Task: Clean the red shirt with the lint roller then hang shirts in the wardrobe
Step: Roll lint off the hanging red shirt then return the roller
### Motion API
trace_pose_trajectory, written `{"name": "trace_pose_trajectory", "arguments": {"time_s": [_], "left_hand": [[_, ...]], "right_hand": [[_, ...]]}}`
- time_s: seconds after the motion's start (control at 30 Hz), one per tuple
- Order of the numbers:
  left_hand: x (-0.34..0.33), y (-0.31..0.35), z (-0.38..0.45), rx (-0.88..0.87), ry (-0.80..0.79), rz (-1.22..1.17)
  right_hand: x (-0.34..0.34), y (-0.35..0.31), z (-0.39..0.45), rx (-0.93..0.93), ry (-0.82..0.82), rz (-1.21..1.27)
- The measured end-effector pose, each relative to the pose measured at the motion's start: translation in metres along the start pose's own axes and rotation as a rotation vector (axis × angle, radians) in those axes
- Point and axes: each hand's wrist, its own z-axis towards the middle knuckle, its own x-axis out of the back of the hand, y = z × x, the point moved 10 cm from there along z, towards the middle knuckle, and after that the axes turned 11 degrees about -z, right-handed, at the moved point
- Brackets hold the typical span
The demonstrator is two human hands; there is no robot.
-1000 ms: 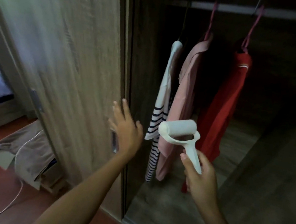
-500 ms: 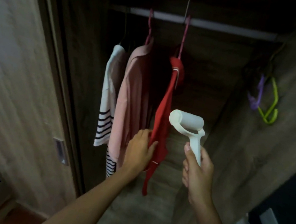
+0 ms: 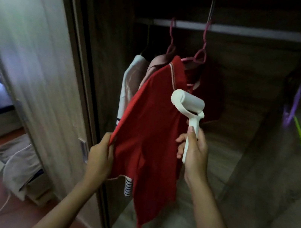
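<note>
Since a moment ago the left hand (image 3: 100,157) has pulled the red shirt (image 3: 148,133) out sideways, spreading its fabric. Its grip pinches the shirt's edge. The right hand (image 3: 194,153) has its grip curled round the lint roller (image 3: 188,104) handle, roller head just beside the cloth. The shirt hangs from a pink hanger (image 3: 200,55) on the wardrobe rail (image 3: 255,33).

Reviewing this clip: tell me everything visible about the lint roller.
The lint roller is all white, apparently plastic: a short cylindrical roll on a forked yoke with a straight handle. It stands roughly upright, roll uppermost and tilted, inside the open wardrobe in front of the red shirt. The right hand grips its handle; whether the roll touches the shirt cannot be told.
</note>
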Motion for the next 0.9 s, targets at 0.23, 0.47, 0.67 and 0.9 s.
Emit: {"name": "trace_pose_trajectory", "arguments": {"time_s": [0.23, 0.47, 0.67, 0.9], "left_hand": [[0.044, 0.018, 0.007, -0.109, 0.003, 0.144], [0.056, 0.025, 0.014, -0.116, 0.018, 0.267], [0.057, 0.027, 0.017, -0.121, -0.015, 0.304], [0.056, 0.025, 0.017, -0.137, -0.024, 0.336]], "right_hand": [[-0.049, 0.001, 0.014, 0.089, -0.108, -0.049], [-0.074, 0.103, -0.031, -0.06, -0.249, -0.199], [-0.057, 0.073, -0.02, 0.003, -0.147, -0.142], [-0.047, 0.047, 0.011, 0.098, -0.039, -0.167]]}}
